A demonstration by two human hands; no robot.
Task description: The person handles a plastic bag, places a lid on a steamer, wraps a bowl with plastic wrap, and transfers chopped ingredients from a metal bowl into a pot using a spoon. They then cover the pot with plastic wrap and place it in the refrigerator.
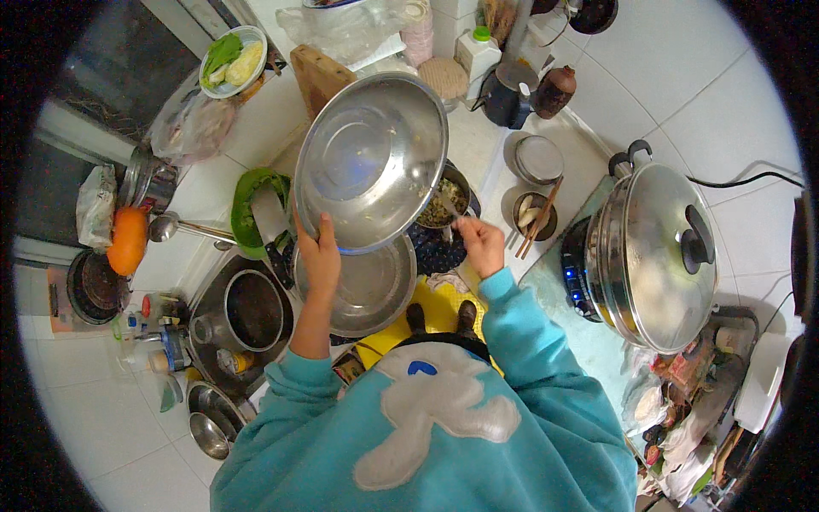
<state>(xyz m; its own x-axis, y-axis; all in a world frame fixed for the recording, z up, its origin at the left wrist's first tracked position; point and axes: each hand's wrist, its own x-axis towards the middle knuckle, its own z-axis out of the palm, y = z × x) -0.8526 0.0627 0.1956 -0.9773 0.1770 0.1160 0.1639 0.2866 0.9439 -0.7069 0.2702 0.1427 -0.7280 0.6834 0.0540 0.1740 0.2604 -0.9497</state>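
Observation:
My left hand [321,259] grips the lower rim of a large stainless steel bowl [352,153], which is tilted so that its inside shows, with small food bits on it. Just right of its edge is a metal pot [466,179] holding a chopped green and pale food mixture [441,206]. My right hand [481,243] holds a metal utensil, probably a spoon [450,206], with its end over the mixture. Below the tilted bowl lies a wide metal basin [377,288], partly hidden by it.
A lidded steel steamer [672,256] stands right on a lit cooker [579,275]. Nearer are a small bowl [523,200] with pale pieces and chopsticks [540,221]. Left are a green basket [242,214], a cleaver [270,211] and a sink [211,288] holding a pot [254,310].

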